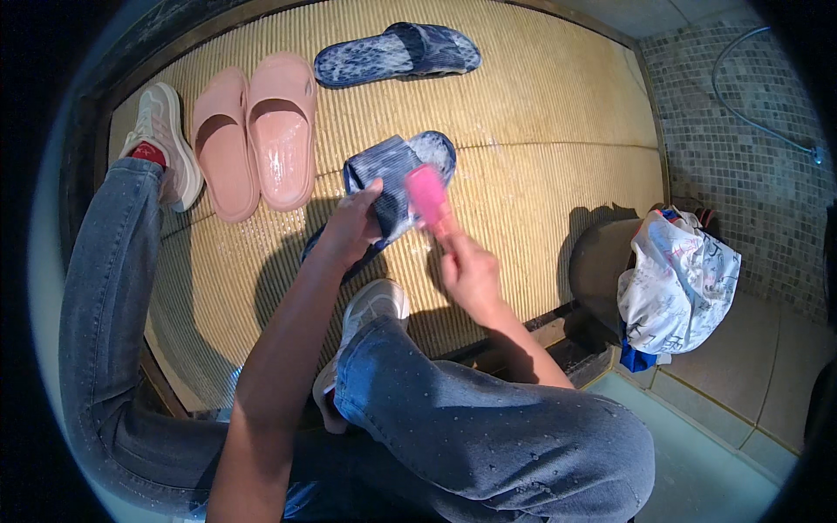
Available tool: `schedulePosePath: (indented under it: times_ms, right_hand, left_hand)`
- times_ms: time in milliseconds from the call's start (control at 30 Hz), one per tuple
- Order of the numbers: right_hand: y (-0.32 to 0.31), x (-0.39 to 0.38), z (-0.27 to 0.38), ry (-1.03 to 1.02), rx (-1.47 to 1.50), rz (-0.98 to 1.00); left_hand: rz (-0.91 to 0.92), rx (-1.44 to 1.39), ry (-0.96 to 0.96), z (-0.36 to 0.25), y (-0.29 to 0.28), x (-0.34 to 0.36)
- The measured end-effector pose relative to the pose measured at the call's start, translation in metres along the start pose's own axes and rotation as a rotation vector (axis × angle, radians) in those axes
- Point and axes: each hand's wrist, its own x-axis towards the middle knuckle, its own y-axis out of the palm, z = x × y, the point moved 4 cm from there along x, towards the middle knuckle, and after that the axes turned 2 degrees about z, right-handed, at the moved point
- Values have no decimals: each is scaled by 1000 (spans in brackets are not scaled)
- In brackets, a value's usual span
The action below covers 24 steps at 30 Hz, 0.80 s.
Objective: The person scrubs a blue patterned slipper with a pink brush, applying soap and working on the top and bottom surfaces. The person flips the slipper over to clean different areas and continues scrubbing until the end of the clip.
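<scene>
A navy-and-white mottled slipper [381,167] is tilted up off the ribbed mat in front of me. My left hand [355,225] grips it at the strap, thumb on top and the other fingers partly hidden. My right hand [472,272] is closed round the handle of a pink brush [425,193], whose head is over the slipper's right side and slightly blurred. Whitish foam shows along the slipper's lower edge. The matching slipper [397,55] lies on its own farther back, toe to the right.
Two wet pink slippers [281,131] stand side by side at the left, beside my shoe [161,139]. Under everything is a tan ribbed mat [558,174]. A brown bucket [602,261] draped with a white printed cloth [680,283] stands at right, near a mosaic-tiled wall [741,139] with a hose.
</scene>
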Motion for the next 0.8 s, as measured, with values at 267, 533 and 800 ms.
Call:
schedulePosePath:
  times_ms: [267, 533, 800]
  right_hand:
    - [-2, 15, -25, -3, -79, -89]
    - [23, -20, 9, -88, -30, 207]
    - [11, 4, -28, 59, -35, -98]
  left_hand:
    - [46, -125, 66, -13, 28, -7]
    - [20, -27, -9, 6, 0, 2]
    - [22, -119, 19, -1, 21, 6]
